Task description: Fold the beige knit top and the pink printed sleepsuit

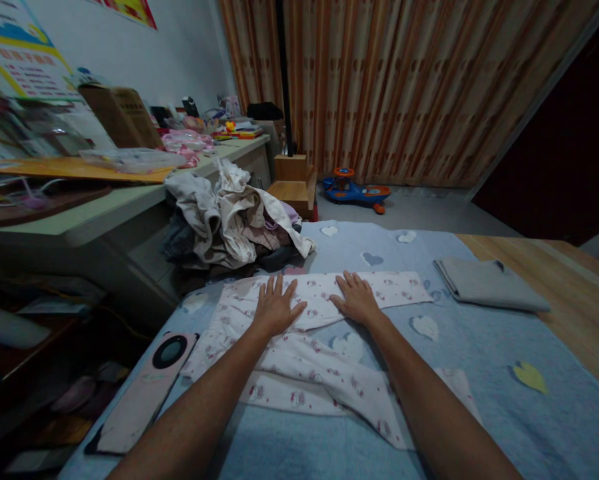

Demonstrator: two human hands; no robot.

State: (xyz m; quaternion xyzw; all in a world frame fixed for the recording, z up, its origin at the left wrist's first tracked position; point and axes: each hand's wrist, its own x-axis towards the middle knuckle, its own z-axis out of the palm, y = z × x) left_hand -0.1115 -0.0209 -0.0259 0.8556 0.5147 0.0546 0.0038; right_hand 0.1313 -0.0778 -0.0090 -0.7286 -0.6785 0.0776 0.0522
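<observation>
A pair of white pants (314, 370) with a small printed pattern lies spread sideways on the blue cloth (479, 360), waist to the left and legs to the right. My left hand (275, 308) rests flat on the upper part of the far leg, fingers spread. Farther along the same leg, my right hand (355, 298) presses flat with its fingers apart. The near leg looks wrinkled and passes partly under my right forearm.
A heap of clothes (234, 220) sits at the back left, against a cluttered desk (104, 207). A phone (147, 393) lies at the left edge. On the right is a folded grey cloth (489, 283). A blue ride-on toy (354, 191) stands on the floor behind.
</observation>
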